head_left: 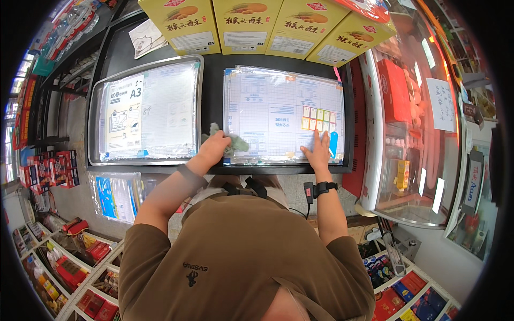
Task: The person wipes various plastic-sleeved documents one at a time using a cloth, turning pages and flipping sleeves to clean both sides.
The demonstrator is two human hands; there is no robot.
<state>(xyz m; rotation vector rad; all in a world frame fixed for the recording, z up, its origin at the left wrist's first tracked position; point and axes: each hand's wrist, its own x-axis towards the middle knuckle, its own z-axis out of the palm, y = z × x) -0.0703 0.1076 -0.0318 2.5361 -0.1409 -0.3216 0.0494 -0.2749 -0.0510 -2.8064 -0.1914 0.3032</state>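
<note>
A crumpled grey-green cloth (237, 145) is gripped in my left hand (217, 145), at the left edge of a stack of plastic-wrapped printed sheets (261, 108). On the right part of this stack lies my right hand (319, 150), fingers spread and holding nothing. Its fingertips touch or nearly touch a small card with coloured boxes (318, 117). Right beside it is a blue strip-shaped piece (333, 144) with a rounded end. Further left, a metal tray (90, 132) holds another plastic-wrapped stack with an A3 test paper folder (122, 116) on top.
Several yellow printed boxes (245, 28) line the far edge of the black table (213, 84). A glass-fronted display case (417, 160) stands close on the right. Plastic-wrapped packs (116, 196) are below the table's left part. Shelves of packaged goods (72, 269) lie behind me.
</note>
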